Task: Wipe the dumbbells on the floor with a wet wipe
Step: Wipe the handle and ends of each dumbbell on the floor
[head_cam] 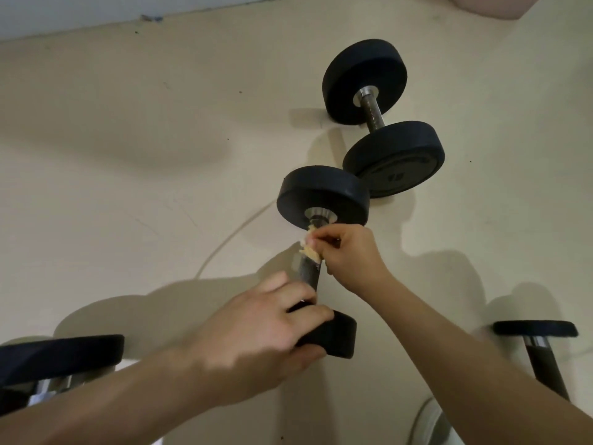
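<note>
— What fills most of the view?
— A pale beige floor with a few dark specks, and a strip of grey wall along the top left.
— And the weights?
— Four black dumbbells are on the floor. The far dumbbell sits untouched at the upper right. Its near plate is just beside the far plate of the middle dumbbell, which is in the centre with its handle running toward the person. The left dumbbell and the right dumbbell are cut off at the lower corners, well apart from the middle one.
— Which one is being handled?
— The middle one. The left hand holds its near plate, with the grip curled, fingers over the top of the plate and thumb under its edge.
— And the other hand?
— The right hand is at the upper part of the handle, just below the metal collar of the far plate. Its grip is pinching the wet wipe, a small crumpled yellowish wad, against the handle.
— Anything smaller?
— A thin pale line curves across the floor left of the handle. I cannot tell whether it is a cord or a mark.
</note>
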`<state>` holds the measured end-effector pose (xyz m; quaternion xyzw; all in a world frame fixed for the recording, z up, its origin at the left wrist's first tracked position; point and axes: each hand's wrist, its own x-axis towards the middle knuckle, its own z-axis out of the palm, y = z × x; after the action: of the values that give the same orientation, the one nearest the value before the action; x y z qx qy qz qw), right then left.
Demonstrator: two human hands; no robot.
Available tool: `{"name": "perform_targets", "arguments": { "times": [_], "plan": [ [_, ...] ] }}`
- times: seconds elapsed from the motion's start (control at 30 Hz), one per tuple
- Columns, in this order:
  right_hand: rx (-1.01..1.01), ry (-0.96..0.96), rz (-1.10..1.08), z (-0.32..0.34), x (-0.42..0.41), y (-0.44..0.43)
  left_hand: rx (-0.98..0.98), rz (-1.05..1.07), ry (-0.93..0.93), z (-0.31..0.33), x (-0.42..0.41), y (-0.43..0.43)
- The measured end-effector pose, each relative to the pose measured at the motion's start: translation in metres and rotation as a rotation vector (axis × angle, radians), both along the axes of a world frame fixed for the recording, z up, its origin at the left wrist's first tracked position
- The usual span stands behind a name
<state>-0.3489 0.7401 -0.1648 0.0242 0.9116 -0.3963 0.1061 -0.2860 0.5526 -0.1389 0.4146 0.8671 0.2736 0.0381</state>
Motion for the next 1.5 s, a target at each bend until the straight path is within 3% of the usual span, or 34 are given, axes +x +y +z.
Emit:
{"name": "perform_targets", "arguments": {
  "times": [0.13,0.3,0.47,0.7,0.83,0.97,1.03,1.17,1.27,1.33,1.4,1.5],
  "plan": [
    [0.109,-0.105,0.297,0.011,0.014,-0.006,0.008,-0.017,0.047,0.002,0.004,0.003],
    [0.050,0.066,-0.090,0.007,-0.017,0.002,-0.006,-0.045,0.063,0.002,0.008,0.004],
    [0.099,-0.086,0.115,0.007,0.009,0.001,-0.107,0.043,0.068,0.001,0.020,0.019],
    [0.080,-0.003,0.081,0.008,-0.012,0.012,-0.072,-0.038,0.093,-0.003,0.016,0.024],
    [0.036,-0.010,-0.071,-0.001,0.001,0.014,-0.010,-0.017,0.006,0.004,0.008,0.027],
    [-0.030,-0.136,0.080,0.006,0.030,0.013,-0.018,0.029,-0.024,0.003,0.001,0.027],
    [0.046,-0.087,0.095,0.007,0.018,0.015,-0.041,-0.005,-0.014,0.002,0.001,0.027],
    [0.065,0.064,-0.140,0.003,-0.009,0.019,-0.020,-0.009,-0.025,0.000,0.005,0.026],
    [0.061,-0.079,0.030,0.010,0.018,0.015,-0.061,-0.031,0.017,-0.003,0.009,0.028],
    [0.161,-0.100,0.173,0.014,0.018,0.016,-0.098,-0.045,0.054,-0.002,0.009,0.032],
    [0.257,-0.009,0.129,0.012,-0.004,0.021,-0.121,-0.036,0.058,-0.001,0.008,0.035],
    [0.216,0.053,-0.012,0.008,-0.007,0.022,-0.147,-0.007,-0.003,-0.003,0.012,0.029]
  ]
}}
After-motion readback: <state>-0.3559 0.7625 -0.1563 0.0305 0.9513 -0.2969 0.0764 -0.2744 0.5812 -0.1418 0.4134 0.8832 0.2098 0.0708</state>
